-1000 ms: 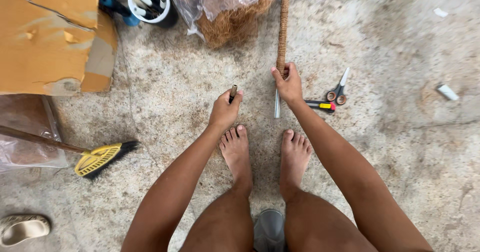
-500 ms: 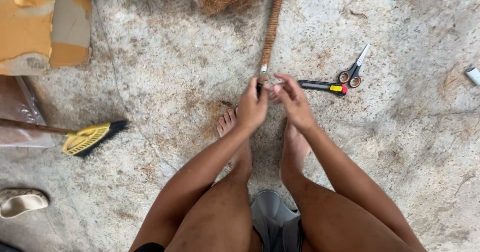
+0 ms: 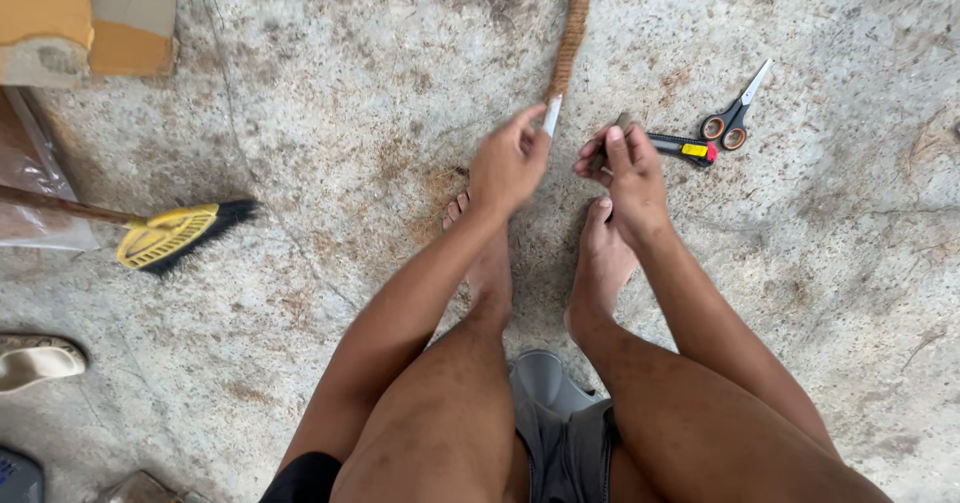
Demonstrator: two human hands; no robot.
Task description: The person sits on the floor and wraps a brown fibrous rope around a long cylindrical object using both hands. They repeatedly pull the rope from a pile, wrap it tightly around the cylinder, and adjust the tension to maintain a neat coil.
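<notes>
A: Two hands work at the near end of a coir-wrapped pole (image 3: 572,33), which lies on the concrete floor (image 3: 850,283) and runs away toward the far edge. Where is each hand?

B: The left hand (image 3: 508,163) pinches the bare white tip (image 3: 552,116) of the pole, fingers pressed together on it. The right hand (image 3: 622,168) sits just right of it, fingers closed on a small dark object; what it is cannot be told.

A: How would the pole handle?

B: Judged stiff and light; the fibre wrap looks rough and grippy, the white tip smoother, so the wrapped length gives the surer hold.

A: And nearby?

B: Right of the hands lie a utility knife (image 3: 680,147) and scissors (image 3: 735,118); a yellow broom (image 3: 165,235) rests at left.
</notes>
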